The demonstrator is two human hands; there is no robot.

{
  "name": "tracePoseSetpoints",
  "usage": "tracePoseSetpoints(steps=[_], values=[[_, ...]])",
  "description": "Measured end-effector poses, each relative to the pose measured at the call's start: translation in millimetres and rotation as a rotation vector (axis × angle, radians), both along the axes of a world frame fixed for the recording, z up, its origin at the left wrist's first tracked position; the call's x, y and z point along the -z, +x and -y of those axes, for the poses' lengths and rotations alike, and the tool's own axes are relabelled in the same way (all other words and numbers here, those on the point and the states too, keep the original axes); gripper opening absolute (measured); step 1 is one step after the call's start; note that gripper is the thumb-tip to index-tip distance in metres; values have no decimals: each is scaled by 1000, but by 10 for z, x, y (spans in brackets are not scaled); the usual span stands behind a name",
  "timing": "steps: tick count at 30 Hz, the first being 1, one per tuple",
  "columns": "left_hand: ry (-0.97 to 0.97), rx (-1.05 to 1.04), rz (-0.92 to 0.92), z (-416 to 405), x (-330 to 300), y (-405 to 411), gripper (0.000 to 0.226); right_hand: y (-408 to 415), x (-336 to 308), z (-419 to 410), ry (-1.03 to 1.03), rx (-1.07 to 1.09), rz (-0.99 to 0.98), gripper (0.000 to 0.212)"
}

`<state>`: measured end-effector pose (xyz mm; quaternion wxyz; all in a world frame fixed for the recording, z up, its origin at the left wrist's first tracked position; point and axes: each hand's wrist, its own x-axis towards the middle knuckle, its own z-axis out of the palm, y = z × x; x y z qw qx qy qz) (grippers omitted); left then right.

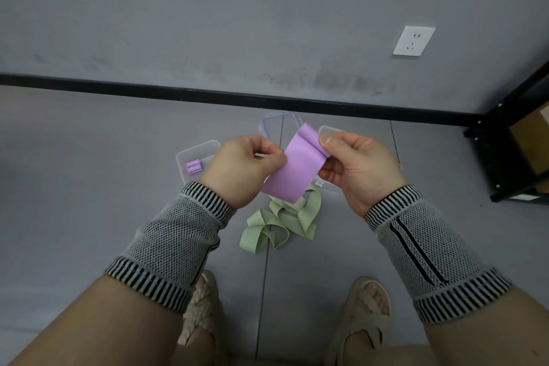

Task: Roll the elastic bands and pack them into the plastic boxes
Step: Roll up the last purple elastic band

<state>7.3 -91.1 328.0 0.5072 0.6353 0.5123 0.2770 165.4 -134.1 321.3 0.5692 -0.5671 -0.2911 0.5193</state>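
Since this purple band looks thin, floppy and stretchy, I'm pinching its folded top with my right hand and one side with my left hand.

Two purple elastic bands, one green band, two clear boxes, one lid, two hands.

Bare storeroom; grey floor, metal shelving

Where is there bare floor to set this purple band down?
Bare floor lies left of the left box and green bands, and right of them up to the black rack. Crowded: the middle, where boxes, a lid and green bands cluster under both hands.
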Motion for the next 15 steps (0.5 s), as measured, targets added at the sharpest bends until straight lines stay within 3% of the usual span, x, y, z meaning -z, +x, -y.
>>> tracePoseSetpoints(steps=[6, 11, 15], values=[[-8, 148, 42, 24, -43, -24, 15, -1, -17, 15, 24, -14, -48, 15], [9, 137, 25, -5, 1, -39, 12, 12, -47, 18, 28, 3, -117, 14], [6, 121, 52, -25, 17, -45, 10, 5, -40, 15, 20, 20, -60, 15]])
